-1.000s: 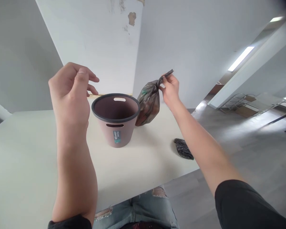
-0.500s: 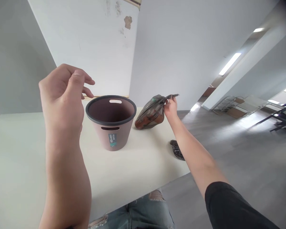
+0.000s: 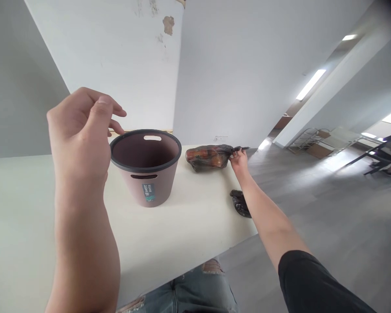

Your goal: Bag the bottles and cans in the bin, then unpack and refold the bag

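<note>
A filled dark see-through garbage bag (image 3: 208, 158) lies on its side on the white table (image 3: 189, 221), with reddish-brown items showing through it. My right hand (image 3: 239, 161) pinches its gathered, twisted neck at the right end. In the air at the left, my left hand (image 3: 87, 126) holds nothing; its fingers are loosely curled and apart. Just right of that hand stands an upright mauve trash can (image 3: 150, 187) with a dark rim, cut-out handles and a label. No contents show inside it. A crumpled black plastic bag (image 3: 240, 203) rests beside my right forearm, partly hidden by it.
A grey wall (image 3: 228, 74) rises behind the table. Beyond the table's right edge is a grey floor (image 3: 299, 217), with a wire rack (image 3: 306, 141) and a dark table or chair (image 3: 374, 156) farther off.
My right hand has lowered the garbage bag's neck, so the bag has gone from tilted to lying flat along the table. My left hand keeps its pose; the view has shifted slightly.
</note>
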Demonstrator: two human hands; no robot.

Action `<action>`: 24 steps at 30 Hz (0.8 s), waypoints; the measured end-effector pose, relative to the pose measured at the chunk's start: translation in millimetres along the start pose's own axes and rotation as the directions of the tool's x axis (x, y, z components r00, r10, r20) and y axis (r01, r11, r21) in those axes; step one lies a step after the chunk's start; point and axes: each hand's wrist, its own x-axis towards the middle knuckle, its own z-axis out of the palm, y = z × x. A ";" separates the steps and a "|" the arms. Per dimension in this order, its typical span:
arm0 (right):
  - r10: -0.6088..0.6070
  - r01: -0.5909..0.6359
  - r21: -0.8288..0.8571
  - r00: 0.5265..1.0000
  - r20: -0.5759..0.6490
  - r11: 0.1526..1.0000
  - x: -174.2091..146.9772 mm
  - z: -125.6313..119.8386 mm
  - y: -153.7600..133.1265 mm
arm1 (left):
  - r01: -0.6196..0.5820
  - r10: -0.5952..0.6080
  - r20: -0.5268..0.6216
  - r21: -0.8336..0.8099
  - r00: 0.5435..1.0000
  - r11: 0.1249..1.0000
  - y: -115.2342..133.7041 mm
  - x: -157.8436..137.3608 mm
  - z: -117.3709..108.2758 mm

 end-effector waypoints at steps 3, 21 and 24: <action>0.034 -0.034 -0.055 0.999 -0.012 0.998 8.1 -7.2 -0.5 | -0.002 0.002 0.013 -0.007 1.000 1.000 -1.5 0.5 0.4; 0.167 -0.147 -0.514 0.986 -0.008 0.845 3.1 -8.9 -9.2 | -0.035 0.035 -0.019 -0.035 0.999 0.999 5.3 0.5 -3.0; 0.147 -0.134 -0.605 0.989 -0.027 0.785 -2.3 -5.8 -17.6 | -0.037 0.036 -0.036 -0.026 0.999 0.999 9.0 -0.8 -2.6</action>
